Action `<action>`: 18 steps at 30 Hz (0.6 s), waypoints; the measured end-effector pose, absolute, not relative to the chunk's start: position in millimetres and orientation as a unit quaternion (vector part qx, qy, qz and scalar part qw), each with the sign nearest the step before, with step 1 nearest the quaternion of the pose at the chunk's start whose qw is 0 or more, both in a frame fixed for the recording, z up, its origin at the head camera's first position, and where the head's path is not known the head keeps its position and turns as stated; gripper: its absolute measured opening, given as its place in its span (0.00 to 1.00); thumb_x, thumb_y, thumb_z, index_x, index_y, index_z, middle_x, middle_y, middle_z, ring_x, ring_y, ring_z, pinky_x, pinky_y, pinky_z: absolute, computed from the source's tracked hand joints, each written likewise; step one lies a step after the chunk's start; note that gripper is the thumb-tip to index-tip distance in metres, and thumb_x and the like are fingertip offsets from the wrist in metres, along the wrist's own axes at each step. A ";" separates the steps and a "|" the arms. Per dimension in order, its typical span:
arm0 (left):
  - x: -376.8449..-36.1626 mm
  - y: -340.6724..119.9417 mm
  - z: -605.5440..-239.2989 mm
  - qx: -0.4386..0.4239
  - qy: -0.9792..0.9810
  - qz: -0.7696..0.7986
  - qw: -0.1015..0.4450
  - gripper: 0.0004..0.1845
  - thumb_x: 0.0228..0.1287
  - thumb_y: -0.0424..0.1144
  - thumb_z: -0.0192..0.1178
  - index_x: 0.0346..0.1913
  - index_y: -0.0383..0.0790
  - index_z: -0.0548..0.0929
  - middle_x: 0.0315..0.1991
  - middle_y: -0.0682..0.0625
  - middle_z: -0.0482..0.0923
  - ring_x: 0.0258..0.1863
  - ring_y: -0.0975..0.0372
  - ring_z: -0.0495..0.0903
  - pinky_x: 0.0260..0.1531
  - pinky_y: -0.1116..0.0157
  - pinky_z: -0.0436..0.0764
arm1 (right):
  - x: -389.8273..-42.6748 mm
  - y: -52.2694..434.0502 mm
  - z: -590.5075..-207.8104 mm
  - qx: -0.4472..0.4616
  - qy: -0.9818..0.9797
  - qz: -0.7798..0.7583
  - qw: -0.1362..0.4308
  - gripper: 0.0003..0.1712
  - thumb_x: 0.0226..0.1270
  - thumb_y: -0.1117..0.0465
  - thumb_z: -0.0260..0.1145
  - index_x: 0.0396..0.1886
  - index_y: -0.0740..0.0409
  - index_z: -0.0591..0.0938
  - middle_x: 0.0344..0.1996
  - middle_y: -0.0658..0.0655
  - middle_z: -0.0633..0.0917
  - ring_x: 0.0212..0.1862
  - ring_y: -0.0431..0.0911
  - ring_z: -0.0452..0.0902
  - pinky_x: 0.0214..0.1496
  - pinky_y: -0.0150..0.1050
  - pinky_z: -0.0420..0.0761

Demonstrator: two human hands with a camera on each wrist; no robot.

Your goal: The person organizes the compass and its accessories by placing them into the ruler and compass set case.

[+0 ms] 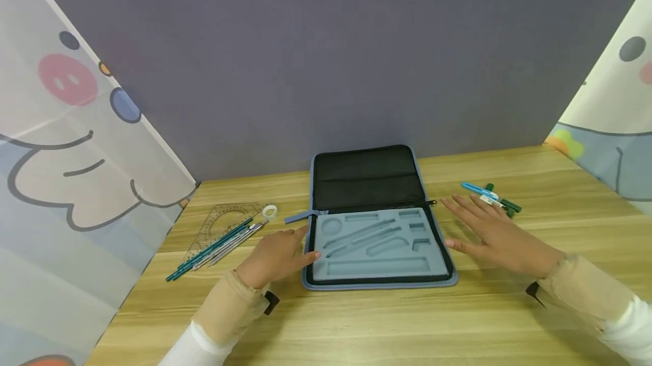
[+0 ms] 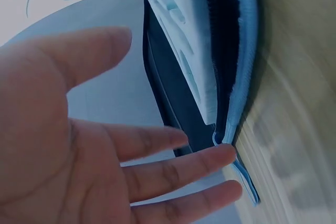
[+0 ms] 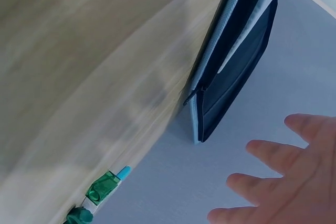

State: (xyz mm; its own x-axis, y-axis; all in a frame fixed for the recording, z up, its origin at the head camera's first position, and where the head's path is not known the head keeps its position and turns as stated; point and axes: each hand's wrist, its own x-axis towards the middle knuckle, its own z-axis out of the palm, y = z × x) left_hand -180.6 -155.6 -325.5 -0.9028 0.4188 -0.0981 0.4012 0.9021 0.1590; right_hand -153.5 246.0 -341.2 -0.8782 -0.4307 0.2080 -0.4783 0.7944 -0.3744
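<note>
A zippered case (image 1: 379, 285) lies unfolded on the table, its black lid (image 1: 364, 176) laid back. Its lower half holds a pale blue foam insert (image 1: 331, 270) with recesses shaped for tools. My left hand (image 1: 277, 255) is at the case's left edge, fingers spread and holding nothing. In the left wrist view its fingertips appear close to the case's zipper corner; whether they touch, I cannot tell. Right of the case, my right hand (image 1: 491, 236) is spread with straight fingers and empty, apart from the case in the right wrist view.
Left of the case lie a clear set square (image 1: 209, 227), teal pencils (image 1: 209, 250), silver compass-like tools (image 1: 236, 244) and a white ring-shaped roll (image 1: 270, 211). Beyond my right hand sit a blue cutter-like tool (image 1: 479, 189) and small green items (image 1: 511, 205). A grey panel (image 1: 326, 72) stands behind.
</note>
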 end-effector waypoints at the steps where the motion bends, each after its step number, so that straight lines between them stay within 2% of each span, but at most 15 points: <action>1: -181.8 -154.5 -325.6 0.205 0.973 0.075 0.070 0.36 0.64 0.59 0.54 0.66 0.35 0.68 0.32 0.41 0.82 0.21 0.59 0.76 0.21 0.61 0.74 | -154.4 245.8 -341.3 0.242 -0.945 0.213 0.059 0.43 0.67 0.46 0.59 0.75 0.42 0.48 0.71 0.67 0.53 0.72 0.65 0.38 0.66 0.68 0.35; 3: -184.0 -152.1 -325.6 0.192 0.974 0.089 0.083 0.36 0.65 0.58 0.54 0.65 0.32 0.69 0.19 0.46 0.77 0.12 0.64 0.66 0.15 0.65 0.66 | -155.7 245.7 -341.5 0.246 -0.943 0.213 0.063 0.43 0.67 0.46 0.59 0.75 0.44 0.49 0.71 0.68 0.54 0.72 0.66 0.39 0.66 0.68 0.34; 6: -187.3 -148.6 -326.6 0.180 0.974 0.096 0.099 0.35 0.66 0.58 0.52 0.63 0.30 0.71 0.13 0.50 0.72 0.11 0.65 0.63 0.16 0.65 0.66 | -157.2 246.3 -341.3 0.250 -0.943 0.211 0.067 0.42 0.68 0.47 0.59 0.75 0.47 0.50 0.71 0.68 0.55 0.72 0.66 0.41 0.67 0.66 0.35; 12: -192.2 -145.2 -330.1 0.177 0.973 0.107 0.103 0.27 0.65 0.54 0.56 0.50 0.30 0.80 0.17 0.51 0.73 0.15 0.63 0.68 0.21 0.64 0.70 | -160.8 248.3 -337.1 0.245 -0.943 0.210 0.077 0.41 0.68 0.47 0.58 0.74 0.53 0.53 0.70 0.68 0.57 0.70 0.67 0.46 0.68 0.65 0.38; 14: -194.4 -144.9 -331.3 0.183 0.972 0.112 0.095 0.23 0.64 0.51 0.57 0.45 0.32 0.81 0.20 0.50 0.76 0.15 0.63 0.68 0.21 0.65 0.70 | -163.4 248.4 -335.2 0.244 -0.942 0.215 0.081 0.41 0.68 0.47 0.58 0.73 0.56 0.54 0.70 0.68 0.58 0.70 0.67 0.48 0.66 0.67 0.41; 18: -198.7 -146.1 -333.1 0.191 0.971 0.120 0.082 0.15 0.65 0.44 0.58 0.44 0.34 0.81 0.23 0.50 0.78 0.18 0.63 0.69 0.22 0.64 0.71 | -168.5 248.4 -332.4 0.246 -0.939 0.223 0.086 0.40 0.68 0.48 0.59 0.72 0.61 0.56 0.68 0.67 0.61 0.68 0.67 0.52 0.63 0.67 0.52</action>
State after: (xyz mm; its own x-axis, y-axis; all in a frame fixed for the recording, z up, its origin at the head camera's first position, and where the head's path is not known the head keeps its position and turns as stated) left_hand -198.7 -146.1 -333.1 -0.9136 0.3908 -0.1122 0.3515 0.8979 0.2651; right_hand -168.5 248.4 -332.4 -0.8644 -0.4232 0.2714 -0.5001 0.7793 -0.3776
